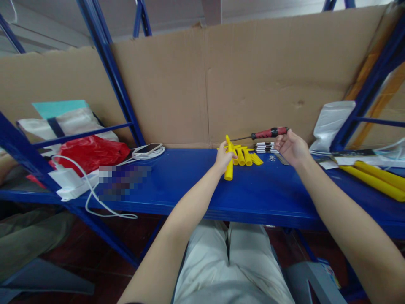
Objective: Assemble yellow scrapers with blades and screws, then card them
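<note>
My left hand (223,157) is closed around a yellow plastic part (228,172), a tube with a narrower upper end, held upright over the blue shelf. My right hand (292,147) grips the end of a screwdriver (268,133) with a red and black handle. Its thin shaft points left, and the tip meets or lies just by the top of the yellow part; which of the two I cannot tell. Behind my left hand lie several similar yellow tubes (245,157). Beside them are small flat yellow pieces (257,159) and tiny silvery bits (272,158), perhaps screws.
A stack of black-and-white pieces (265,147) stands by the cardboard wall (247,84). Long yellow tubes (376,181) lie at right near a whitish bag (332,122). At left are a phone (149,148), a power strip (76,188) with cables, and a red bag (93,152). Blue posts frame the shelf.
</note>
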Tool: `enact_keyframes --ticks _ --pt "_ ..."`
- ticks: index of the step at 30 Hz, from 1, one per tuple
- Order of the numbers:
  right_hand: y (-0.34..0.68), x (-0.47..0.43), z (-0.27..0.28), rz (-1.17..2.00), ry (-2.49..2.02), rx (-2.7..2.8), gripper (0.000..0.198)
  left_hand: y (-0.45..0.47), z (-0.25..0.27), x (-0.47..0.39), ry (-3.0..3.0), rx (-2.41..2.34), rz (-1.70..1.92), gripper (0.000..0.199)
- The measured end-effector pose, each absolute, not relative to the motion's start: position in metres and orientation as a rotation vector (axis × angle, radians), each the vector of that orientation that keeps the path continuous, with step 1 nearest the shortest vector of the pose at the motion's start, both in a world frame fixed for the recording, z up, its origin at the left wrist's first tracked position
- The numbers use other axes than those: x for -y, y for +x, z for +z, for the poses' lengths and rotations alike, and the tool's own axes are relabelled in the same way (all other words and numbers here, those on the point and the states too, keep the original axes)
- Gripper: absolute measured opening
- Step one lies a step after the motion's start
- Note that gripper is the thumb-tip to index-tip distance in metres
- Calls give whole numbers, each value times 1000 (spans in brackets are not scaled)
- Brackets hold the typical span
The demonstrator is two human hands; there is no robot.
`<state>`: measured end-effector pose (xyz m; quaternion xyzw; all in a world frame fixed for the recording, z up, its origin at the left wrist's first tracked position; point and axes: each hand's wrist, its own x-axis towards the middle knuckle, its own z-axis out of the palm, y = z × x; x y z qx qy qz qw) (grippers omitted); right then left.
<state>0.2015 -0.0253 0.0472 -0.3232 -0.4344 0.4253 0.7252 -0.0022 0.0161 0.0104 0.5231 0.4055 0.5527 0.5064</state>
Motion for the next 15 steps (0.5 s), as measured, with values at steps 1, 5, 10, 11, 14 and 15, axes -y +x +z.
enact_keyframes --ticks 1,5,10,11,14,15 --pt "201 25 47 929 -710 964 29 -2 10 -16 1263 -977 1334 78" --pt "203 25 47 906 -721 978 33 -2 10 -16 1258 -987 1336 79" --pt "210 22 44 887 -734 963 35 -3 10 -16 1263 -987 1342 76" --pt "211 20 44 889 -738 965 35 -2 10 -16 1264 -984 1341 76" --pt "213 17 42 910 -758 952 35 -2 10 -16 1266 -976 1332 78" --pt "213 16 41 915 -761 945 34 -2 10 -16 1268 -974 1329 78"
